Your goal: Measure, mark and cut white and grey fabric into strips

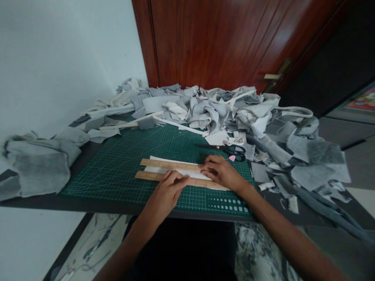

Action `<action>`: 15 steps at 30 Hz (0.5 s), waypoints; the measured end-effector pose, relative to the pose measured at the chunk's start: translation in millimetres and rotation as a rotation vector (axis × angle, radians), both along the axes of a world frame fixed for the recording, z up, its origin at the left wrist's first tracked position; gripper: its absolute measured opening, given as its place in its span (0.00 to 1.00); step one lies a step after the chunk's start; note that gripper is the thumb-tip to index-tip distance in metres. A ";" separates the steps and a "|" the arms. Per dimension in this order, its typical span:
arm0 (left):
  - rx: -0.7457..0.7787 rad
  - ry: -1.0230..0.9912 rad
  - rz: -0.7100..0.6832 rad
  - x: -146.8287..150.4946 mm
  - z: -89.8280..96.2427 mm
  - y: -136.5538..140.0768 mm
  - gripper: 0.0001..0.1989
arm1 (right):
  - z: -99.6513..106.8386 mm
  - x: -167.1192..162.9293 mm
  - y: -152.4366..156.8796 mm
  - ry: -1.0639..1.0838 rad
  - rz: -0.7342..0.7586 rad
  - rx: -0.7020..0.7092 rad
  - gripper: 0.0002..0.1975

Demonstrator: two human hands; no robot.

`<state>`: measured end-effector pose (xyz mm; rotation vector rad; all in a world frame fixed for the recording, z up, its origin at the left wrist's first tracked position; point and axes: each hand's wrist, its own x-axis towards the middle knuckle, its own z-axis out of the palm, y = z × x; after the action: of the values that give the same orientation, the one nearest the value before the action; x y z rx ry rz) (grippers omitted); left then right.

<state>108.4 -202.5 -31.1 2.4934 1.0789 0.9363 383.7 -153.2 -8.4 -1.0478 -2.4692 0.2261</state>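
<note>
Two wooden rulers lie nearly parallel across a piece of white fabric (187, 172) on the green cutting mat (117, 164). My left hand (165, 195) rests on the near wooden ruler (148, 175), its thumb and fingertips drawn together near the ruler's middle. At the right end of the far wooden ruler (164, 164), my right hand (221, 171) has bent fingers closed at the edge; its palm covers part of the fabric and of the near ruler. Black scissors (224, 148) lie just beyond my right hand, beside a small pink piece (232, 158).
Grey and white fabric scraps (205, 111) are heaped along the table's far side and down the right. More grey cloth (41, 168) lies at the left edge. A white wall (58, 58) stands left, a brown wooden door (205, 43) behind.
</note>
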 end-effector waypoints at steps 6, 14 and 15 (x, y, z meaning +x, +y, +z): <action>0.002 0.079 -0.086 -9.5 -2.9 8.4 0.30 | 2.0 -2.4 -1.7 -0.028 -0.031 0.044 0.07; 0.002 0.051 -0.094 -14.3 -3.3 10.9 0.33 | 3.3 -3.5 -1.7 -0.022 -0.040 0.025 0.07; -0.002 0.040 -0.086 -14.1 -3.0 10.8 0.33 | 3.7 -4.0 -1.9 -0.017 -0.047 0.021 0.06</action>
<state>94.2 -191.7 -34.1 2.5454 0.9759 0.8642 379.7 -155.1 -4.8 -1.1015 -2.4540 0.1772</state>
